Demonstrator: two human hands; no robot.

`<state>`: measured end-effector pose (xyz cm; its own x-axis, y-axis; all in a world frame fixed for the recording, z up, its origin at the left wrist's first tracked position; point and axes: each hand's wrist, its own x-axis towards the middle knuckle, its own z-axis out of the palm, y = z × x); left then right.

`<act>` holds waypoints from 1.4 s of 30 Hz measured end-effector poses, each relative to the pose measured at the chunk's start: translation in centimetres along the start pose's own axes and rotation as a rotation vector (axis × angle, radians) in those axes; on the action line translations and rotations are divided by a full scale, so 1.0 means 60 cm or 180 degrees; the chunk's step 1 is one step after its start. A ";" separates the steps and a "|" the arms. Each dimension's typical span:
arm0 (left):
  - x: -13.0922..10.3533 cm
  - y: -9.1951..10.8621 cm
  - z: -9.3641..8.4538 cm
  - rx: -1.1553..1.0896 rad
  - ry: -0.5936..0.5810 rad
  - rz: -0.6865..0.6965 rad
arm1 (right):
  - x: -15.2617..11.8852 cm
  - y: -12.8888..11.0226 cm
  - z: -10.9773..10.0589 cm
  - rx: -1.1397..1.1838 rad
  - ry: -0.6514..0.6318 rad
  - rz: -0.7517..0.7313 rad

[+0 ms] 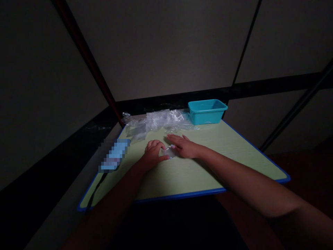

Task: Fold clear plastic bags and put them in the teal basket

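Observation:
A small clear plastic bag (171, 152) lies on the table between my two hands. My left hand (154, 152) is at its left edge, with curled fingers and the thumb along the near side, closed on the plastic. Stretched out nearly flat, my right hand (185, 146) rests over the bag's right side, its thumb touching the plastic. Part of the bag is hidden under the fingers, and its contents, if any, cannot be made out.
Several crumpled clear plastic bags (161, 119) are heaped along the back of the pale green table (244, 159) with a blue edge. A turquoise basket (206, 118) stands at the back right. At the left edge lies a blurred-out phone-like object (114, 156) with a dark cord.

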<state>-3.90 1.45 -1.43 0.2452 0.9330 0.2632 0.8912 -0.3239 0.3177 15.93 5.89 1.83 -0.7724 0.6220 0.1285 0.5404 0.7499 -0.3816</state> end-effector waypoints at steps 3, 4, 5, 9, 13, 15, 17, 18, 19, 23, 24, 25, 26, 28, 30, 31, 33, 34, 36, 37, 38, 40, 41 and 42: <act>0.001 0.001 0.000 0.0054 -0.0031 -0.0051 | -0.014 -0.017 -0.004 0.0110 -0.0813 -0.0218; 0.001 0.001 0.000 0.0070 -0.0036 -0.0044 | -0.017 -0.022 -0.003 0.0075 -0.0927 -0.0253; 0.001 0.000 0.000 0.0075 -0.0037 -0.0029 | -0.018 -0.024 -0.001 0.0011 -0.0986 -0.0254; 0.000 -0.002 0.001 0.0023 -0.0022 0.0038 | -0.018 -0.022 0.002 -0.0229 -0.1221 -0.0147; -0.001 -0.002 0.001 0.0001 0.0008 0.0060 | -0.014 -0.009 -0.007 -0.0117 -0.1313 -0.0086; -0.001 0.000 0.000 -0.0003 0.0005 0.0041 | -0.012 -0.003 -0.012 -0.0102 -0.1317 -0.0043; -0.001 0.003 -0.002 -0.0003 -0.0010 0.0011 | -0.009 0.003 -0.014 -0.0157 -0.1294 -0.0008; -0.001 0.004 -0.003 -0.0002 -0.0018 0.0004 | -0.008 0.005 -0.014 -0.0197 -0.1276 -0.0001; -0.001 0.005 -0.004 0.0000 -0.0026 0.0001 | -0.007 0.008 -0.013 -0.0236 -0.1257 0.0006; -0.002 0.009 -0.009 0.0000 -0.0063 -0.0007 | -0.003 0.017 -0.014 -0.0380 -0.1234 0.0163; -0.002 0.009 -0.010 0.0000 -0.0077 -0.0018 | -0.003 0.018 -0.016 -0.0392 -0.1212 0.0218; -0.002 0.009 -0.010 0.0000 -0.0091 -0.0031 | -0.003 0.017 -0.018 -0.0388 -0.1175 0.0259; -0.002 0.009 -0.010 -0.0002 -0.0100 -0.0036 | -0.003 0.016 -0.021 -0.0370 -0.1124 0.0281; -0.003 0.008 -0.008 -0.0006 -0.0098 -0.0025 | -0.005 0.012 -0.025 -0.0311 -0.1000 0.0242; -0.002 0.005 -0.006 -0.0002 -0.0072 0.0008 | -0.007 0.004 -0.025 -0.0273 -0.0907 0.0106; -0.002 0.004 -0.004 0.0005 -0.0057 0.0024 | -0.009 0.000 -0.022 -0.0274 -0.0874 0.0020; -0.001 0.002 -0.002 0.0025 -0.0032 0.0035 | -0.010 -0.007 -0.014 -0.0313 -0.0814 -0.0124; -0.001 0.001 -0.001 0.0033 -0.0021 0.0036 | -0.010 -0.010 -0.008 -0.0340 -0.0769 -0.0162; 0.000 0.000 0.001 0.0039 0.0003 0.0026 | -0.010 -0.013 0.003 -0.0391 -0.0677 -0.0180; 0.000 -0.001 0.001 0.0038 0.0018 0.0019 | -0.009 -0.013 0.008 -0.0418 -0.0644 -0.0170; -0.001 -0.001 0.002 0.0036 0.0035 0.0014 | -0.009 -0.013 0.012 -0.0446 -0.0624 -0.0155; -0.001 -0.001 0.002 0.0037 0.0064 0.0009 | -0.008 -0.011 0.015 -0.0500 -0.0636 -0.0121; -0.002 0.000 0.001 0.0041 0.0074 0.0002 | -0.008 -0.010 0.015 -0.0522 -0.0657 -0.0088; -0.002 0.000 0.000 0.0047 0.0073 -0.0002 | -0.008 -0.010 0.013 -0.0539 -0.0686 -0.0047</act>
<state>-3.91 1.32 -1.46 0.2362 0.9293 0.2838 0.8968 -0.3209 0.3045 15.72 4.99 1.28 -0.8240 0.5620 -0.0718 0.5626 0.7969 -0.2202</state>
